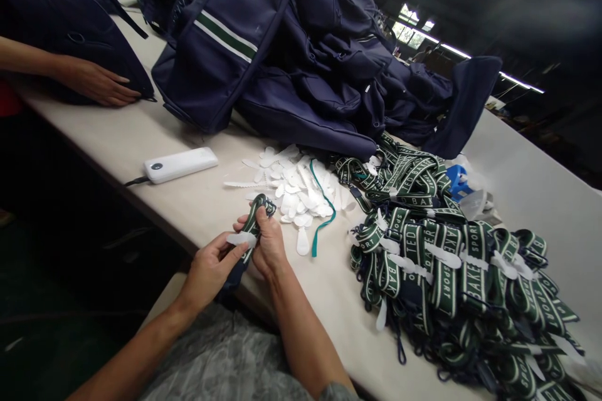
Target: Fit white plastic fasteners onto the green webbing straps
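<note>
My right hand [271, 243] is closed around a folded green-and-white webbing strap [256, 216], holding it at the table's near edge. Between the thumb and fingers of my left hand [209, 269] is a white tag-shaped tie [241, 238], which lies across the strap. The strap's dark lower end [235, 276] hangs below my fingers. Just beyond my hands a heap of similar white ties [301, 191] is spread on the table, with a thin teal ribbon [324, 219] beside it. To the right lie many lettered straps [442, 269] in bundles, several wrapped with white ties.
Navy backpacks [282, 56] are piled along the back of the pale table [197, 213]. A white power bank [181, 164] with a black cable lies left of the ties. Another person's hand [96, 80] rests on a navy bag at left. A blue plastic object [458, 182] sits behind the straps.
</note>
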A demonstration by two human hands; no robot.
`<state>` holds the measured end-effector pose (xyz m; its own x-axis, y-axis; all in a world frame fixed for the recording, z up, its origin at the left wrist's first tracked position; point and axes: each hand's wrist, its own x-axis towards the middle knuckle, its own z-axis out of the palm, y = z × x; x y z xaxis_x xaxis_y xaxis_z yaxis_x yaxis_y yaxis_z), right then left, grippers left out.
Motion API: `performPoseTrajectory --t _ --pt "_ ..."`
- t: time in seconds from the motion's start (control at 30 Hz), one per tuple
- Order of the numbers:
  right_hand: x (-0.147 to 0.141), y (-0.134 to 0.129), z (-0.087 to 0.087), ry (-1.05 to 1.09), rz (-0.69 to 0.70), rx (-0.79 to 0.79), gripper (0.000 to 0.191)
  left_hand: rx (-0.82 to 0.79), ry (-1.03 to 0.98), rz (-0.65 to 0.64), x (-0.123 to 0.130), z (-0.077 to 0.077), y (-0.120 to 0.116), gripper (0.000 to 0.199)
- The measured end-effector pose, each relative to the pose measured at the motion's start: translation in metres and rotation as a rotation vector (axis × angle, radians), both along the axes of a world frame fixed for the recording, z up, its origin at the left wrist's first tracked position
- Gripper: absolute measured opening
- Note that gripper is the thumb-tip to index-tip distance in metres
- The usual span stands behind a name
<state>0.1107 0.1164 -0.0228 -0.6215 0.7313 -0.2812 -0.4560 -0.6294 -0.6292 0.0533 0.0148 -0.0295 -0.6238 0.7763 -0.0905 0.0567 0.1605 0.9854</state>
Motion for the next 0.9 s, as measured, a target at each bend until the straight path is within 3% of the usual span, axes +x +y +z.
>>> performPoseTrajectory --t 0.13,0.2,0.4,0.57,0.7,0.9 --pt "-0.003 -0.007 0.009 -0.078 -0.029 0.031 0.040 0.002 0.503 0.081 -0.002 -0.007 -0.007 0.033" --pt "-0.005 -0.010 0.012 -0.108 -0.057 0.047 0.035 0.000 0.559 0.106 0.000 -0.008 -0.009 0.032" --pt "-0.011 -0.007 0.009 -0.192 -0.064 -0.035 0.022 -0.017 0.120 0.063 0.002 -0.003 -0.003 0.041" --pt "0.000 -0.007 0.001 -0.082 0.072 0.058 0.043 0.004 -0.270 0.068 -0.008 -0.006 -0.001 0.052" --pt "0.008 -0.013 -0.011 -0.091 0.187 0.172 0.047 0.000 -0.205 0.100 -0.011 -0.012 -0.001 0.057" --pt "0.009 -0.025 -0.024 -0.399 -0.038 0.414 0.047 -0.040 0.065 0.228 -0.013 -0.025 0.000 0.053"
